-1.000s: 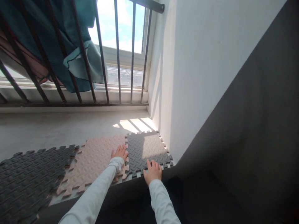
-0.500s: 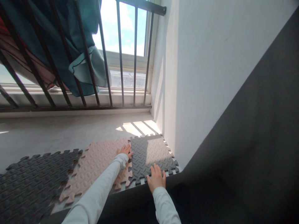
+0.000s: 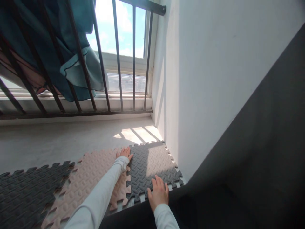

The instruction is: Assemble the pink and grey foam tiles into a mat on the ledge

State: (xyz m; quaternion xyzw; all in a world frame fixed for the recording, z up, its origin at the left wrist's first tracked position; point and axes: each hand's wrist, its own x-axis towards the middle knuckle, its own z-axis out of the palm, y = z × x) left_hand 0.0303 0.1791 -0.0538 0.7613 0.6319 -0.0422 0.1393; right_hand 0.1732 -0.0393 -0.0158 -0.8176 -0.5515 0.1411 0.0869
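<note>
Resting unclenched: left hand point(image 3: 124, 153), pink mat point(image 3: 95, 171) edge; right hand point(image 3: 158, 192), grey mat point(image 3: 150, 162) edge. Pale floor point(image 3: 71, 136) stretches beyond, to railing point(image 3: 100, 113).

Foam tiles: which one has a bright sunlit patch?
The grey tile at the right end, beside the white wall, nearest the right hand. The pink tile and leftmost dark tile show no such patch.

Matt, ridged foam tiles point(image 3: 154, 160)
</note>
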